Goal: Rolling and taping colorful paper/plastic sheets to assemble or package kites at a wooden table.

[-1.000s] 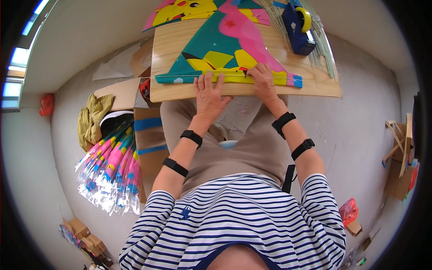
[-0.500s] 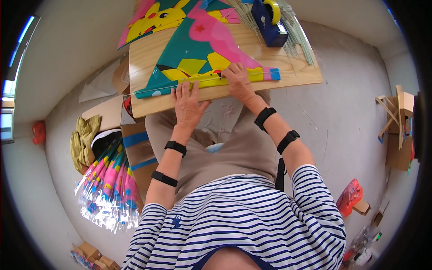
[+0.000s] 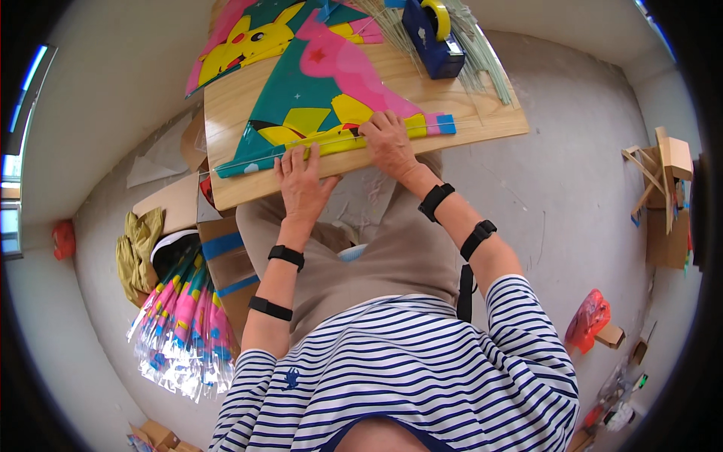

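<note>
A triangular plastic kite sheet [image 3: 301, 83], printed in green, pink and yellow, lies on the wooden table [image 3: 482, 120]. Its near edge is folded into a narrow strip, and a thin pale rod [image 3: 256, 160] runs along it. My left hand [image 3: 303, 184] rests on the left half of this fold, fingers stretched forward and thumb out to the side. Further right, my right hand [image 3: 392, 149] bends its fingers over the fold and presses it, closed on the sheet's edge. The fingertips partly cover the rod.
A blue tape dispenser [image 3: 433, 45] stands at the far right of the table, beside a bundle of thin rods [image 3: 486, 68]. Another printed sheet [image 3: 248, 45] lies at the far left. Cardboard boxes [image 3: 226, 252] and a bunch of folded printed pieces [image 3: 184, 324] are left of my legs.
The whole view has shifted slightly, with the table now further left. Both hands stay at nearly the same spots on the folded edge.
</note>
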Demonstrator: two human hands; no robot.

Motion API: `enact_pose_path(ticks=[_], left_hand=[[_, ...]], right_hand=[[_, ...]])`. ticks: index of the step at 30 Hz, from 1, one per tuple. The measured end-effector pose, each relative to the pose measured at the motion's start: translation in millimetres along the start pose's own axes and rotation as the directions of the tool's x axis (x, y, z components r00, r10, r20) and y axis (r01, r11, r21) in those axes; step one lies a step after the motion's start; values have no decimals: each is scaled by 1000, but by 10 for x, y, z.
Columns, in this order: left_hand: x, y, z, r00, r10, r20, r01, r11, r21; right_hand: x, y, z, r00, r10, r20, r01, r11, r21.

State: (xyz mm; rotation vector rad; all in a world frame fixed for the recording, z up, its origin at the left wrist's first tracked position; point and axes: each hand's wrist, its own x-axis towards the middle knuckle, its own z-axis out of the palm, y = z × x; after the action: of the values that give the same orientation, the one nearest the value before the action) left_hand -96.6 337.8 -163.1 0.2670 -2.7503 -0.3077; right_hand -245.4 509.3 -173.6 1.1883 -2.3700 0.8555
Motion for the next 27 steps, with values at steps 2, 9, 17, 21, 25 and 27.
enact_pose_path(ticks=[2,9,17,21,25,27], left_hand=[[-13,-11,-14,1000,-11,20,11,1000,16],[-24,-1,-18,1000,3,12,-4,1000,17],[-53,-39,-30,1000,-13,19,13,1000,21],[-34,-26,-40,1000,0,3,0,1000,28],[-31,26,-46,1000,-8,27,7,1000,12],[-33,26,-63,999,-21,35,21,1000,5]], right_hand=[[44,9,-60,1000,-6,-23,7,999,44],[18,1024,-857,866,421,-271,-489,828,-274],[-243,1584,-1244,504,861,69,-770,484,-416],[27,1760,-1088,533,846,13,-763,488,-424],[278,1918,-983,591,797,-124,-779,525,-342],[428,1920,-999,589,794,-152,-797,539,-272]])
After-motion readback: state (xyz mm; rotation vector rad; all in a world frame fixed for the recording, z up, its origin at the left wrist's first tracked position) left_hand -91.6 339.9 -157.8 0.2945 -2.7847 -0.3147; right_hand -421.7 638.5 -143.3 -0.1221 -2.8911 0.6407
